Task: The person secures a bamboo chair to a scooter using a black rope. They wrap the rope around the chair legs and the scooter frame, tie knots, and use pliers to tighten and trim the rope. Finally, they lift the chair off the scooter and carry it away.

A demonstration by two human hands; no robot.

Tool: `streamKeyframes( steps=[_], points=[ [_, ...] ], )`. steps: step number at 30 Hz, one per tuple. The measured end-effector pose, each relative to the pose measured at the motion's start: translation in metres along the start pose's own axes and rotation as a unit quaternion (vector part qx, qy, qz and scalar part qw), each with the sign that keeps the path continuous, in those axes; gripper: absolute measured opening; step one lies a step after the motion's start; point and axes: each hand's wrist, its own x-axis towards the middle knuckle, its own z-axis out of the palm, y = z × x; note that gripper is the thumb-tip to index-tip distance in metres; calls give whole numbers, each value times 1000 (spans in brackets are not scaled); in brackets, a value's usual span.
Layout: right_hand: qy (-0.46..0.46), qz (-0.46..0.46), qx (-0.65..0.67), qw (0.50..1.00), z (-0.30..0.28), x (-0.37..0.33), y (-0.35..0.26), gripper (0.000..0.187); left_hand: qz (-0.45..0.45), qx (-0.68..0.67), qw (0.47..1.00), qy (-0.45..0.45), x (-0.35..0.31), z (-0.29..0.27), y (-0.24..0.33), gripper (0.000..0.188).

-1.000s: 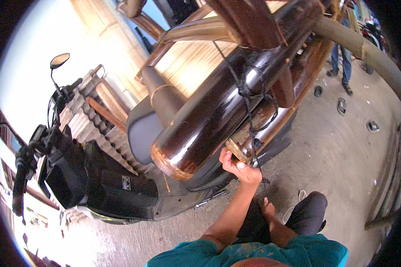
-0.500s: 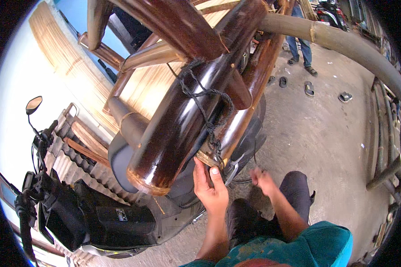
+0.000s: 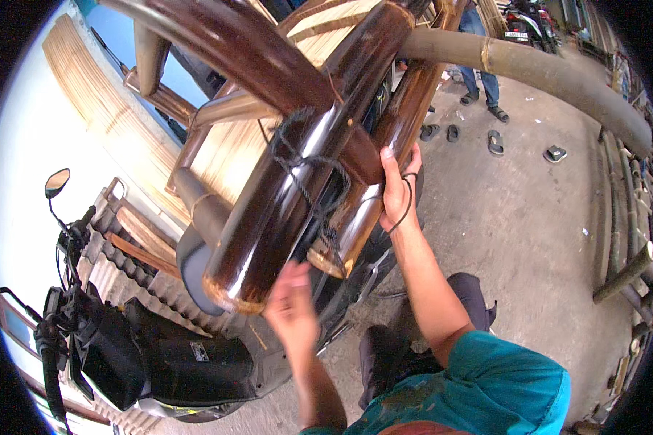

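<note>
Two glossy dark brown bamboo poles, a thick one (image 3: 268,210) and a thinner one (image 3: 359,217), slant toward me side by side. A black rope (image 3: 315,170) with a knotted, braided tail is wound round the thick pole and hangs over the thinner one. My right hand (image 3: 397,194) grips the thinner pole from its right side, thumb toward me and fingers partly hidden. A loop of dark cord crosses this hand near the wrist. Beside the thick pole's cut end is my left hand (image 3: 292,304), its fingers smeared by motion; whether they touch the pole is unclear.
Under the bamboo frame stands a black scooter (image 3: 189,355), its mirror and handlebar at left. A curved bamboo pole (image 3: 530,65) arches across the upper right. Beyond it, a person in jeans (image 3: 479,61) stands near loose sandals (image 3: 495,142). Bamboo poles (image 3: 620,275) line the right side.
My right hand has come up from beside my knee onto the thinner pole. My left hand has left that pole's end and moved left and down, toward the thick pole's end.
</note>
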Motion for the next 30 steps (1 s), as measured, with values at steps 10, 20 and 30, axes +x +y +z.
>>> streamKeyframes(
  steps=[10, 20, 30],
  points=[
    [-41, -37, 40, 998, -8, 16, 9, 85, 194, -241, 942, 132, 58, -4, 84, 72],
    [-59, -24, 64, 996, 1, 21, 1, 66, 302, -146, 937, 102, 83, -9, 70, 61],
    [-18, -21, 4, 1000, 5, 39, 4, 55, 337, -86, 935, 69, 100, -5, 79, 61]
  ],
)
